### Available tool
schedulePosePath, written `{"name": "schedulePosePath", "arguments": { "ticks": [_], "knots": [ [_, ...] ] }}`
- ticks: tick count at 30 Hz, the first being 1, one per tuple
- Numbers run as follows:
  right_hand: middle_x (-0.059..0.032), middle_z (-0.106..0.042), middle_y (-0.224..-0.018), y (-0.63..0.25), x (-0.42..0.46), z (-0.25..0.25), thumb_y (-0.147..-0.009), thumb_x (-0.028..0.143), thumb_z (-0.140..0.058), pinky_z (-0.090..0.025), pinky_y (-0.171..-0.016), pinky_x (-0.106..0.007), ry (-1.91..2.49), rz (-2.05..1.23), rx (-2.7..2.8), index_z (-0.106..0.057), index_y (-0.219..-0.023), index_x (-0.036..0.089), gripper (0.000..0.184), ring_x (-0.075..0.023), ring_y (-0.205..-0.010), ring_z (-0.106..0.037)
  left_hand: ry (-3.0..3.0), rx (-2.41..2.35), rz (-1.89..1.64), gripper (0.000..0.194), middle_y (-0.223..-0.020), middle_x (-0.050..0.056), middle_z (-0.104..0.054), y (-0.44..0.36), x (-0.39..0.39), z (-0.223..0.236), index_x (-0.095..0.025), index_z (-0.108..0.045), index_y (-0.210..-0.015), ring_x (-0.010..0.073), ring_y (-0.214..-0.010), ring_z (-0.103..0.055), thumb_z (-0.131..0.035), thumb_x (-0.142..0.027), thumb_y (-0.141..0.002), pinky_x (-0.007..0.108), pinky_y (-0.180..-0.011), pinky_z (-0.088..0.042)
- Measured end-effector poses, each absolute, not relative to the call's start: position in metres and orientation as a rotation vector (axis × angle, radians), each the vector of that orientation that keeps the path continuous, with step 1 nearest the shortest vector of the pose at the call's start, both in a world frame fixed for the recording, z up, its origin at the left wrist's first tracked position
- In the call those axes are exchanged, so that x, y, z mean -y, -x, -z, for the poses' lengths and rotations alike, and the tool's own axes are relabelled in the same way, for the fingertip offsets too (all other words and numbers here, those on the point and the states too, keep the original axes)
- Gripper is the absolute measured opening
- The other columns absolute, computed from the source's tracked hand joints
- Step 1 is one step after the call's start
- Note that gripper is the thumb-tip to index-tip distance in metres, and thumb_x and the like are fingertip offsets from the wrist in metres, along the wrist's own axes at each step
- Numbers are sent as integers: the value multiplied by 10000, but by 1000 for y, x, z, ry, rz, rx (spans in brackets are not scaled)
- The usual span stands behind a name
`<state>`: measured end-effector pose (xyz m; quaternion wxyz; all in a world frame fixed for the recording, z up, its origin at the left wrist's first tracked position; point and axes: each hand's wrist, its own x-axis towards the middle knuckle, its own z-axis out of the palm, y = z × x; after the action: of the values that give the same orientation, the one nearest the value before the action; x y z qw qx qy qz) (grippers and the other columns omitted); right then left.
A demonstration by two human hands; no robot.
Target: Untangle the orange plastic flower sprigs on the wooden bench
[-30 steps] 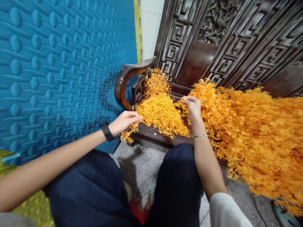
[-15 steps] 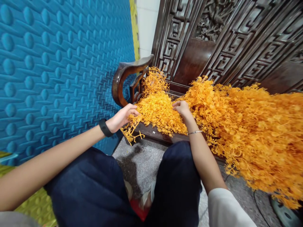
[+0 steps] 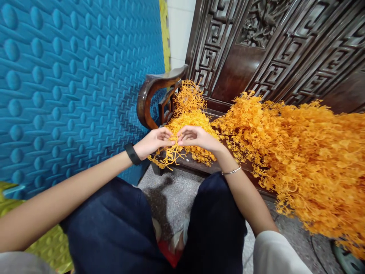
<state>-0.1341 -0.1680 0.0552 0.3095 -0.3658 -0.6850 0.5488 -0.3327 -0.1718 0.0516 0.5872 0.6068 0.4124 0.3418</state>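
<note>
My left hand [image 3: 152,142] and my right hand [image 3: 196,137] meet fingertip to fingertip over the front edge of a dark carved wooden bench [image 3: 182,161]. Both pinch an orange plastic sprig [image 3: 169,154] that dangles below them. Just behind the hands lies a small pile of orange sprigs [image 3: 189,118]. A much larger heap of tangled orange sprigs [image 3: 308,152] covers the bench to the right. A black band is on my left wrist, a thin bracelet on my right.
A blue embossed foam mat [image 3: 71,83] stands as a wall on the left. The bench's curved armrest [image 3: 151,91] and carved backrest [image 3: 270,45] rise behind the piles. My knees in dark trousers [image 3: 119,224] sit over a grey speckled floor [image 3: 171,194].
My right hand left the large heap and came leftward to meet my left hand. Both now hold one sprig together in front of the small pile.
</note>
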Motion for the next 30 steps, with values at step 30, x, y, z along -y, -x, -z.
{"name": "schedulePosePath", "arguments": {
  "ticks": [30],
  "knots": [
    [30, -568, -629, 145, 161, -49, -652, 185, -598, -464, -637, -273, 1074, -1192, 1555, -566, -736, 188, 91, -99, -598, -527, -1575, -1028, -862, 283, -404, -83, -338, 340, 175, -58, -184, -638, -954, 63, -373, -272, -623, -400, -772, 235, -411, -179]
  ]
}}
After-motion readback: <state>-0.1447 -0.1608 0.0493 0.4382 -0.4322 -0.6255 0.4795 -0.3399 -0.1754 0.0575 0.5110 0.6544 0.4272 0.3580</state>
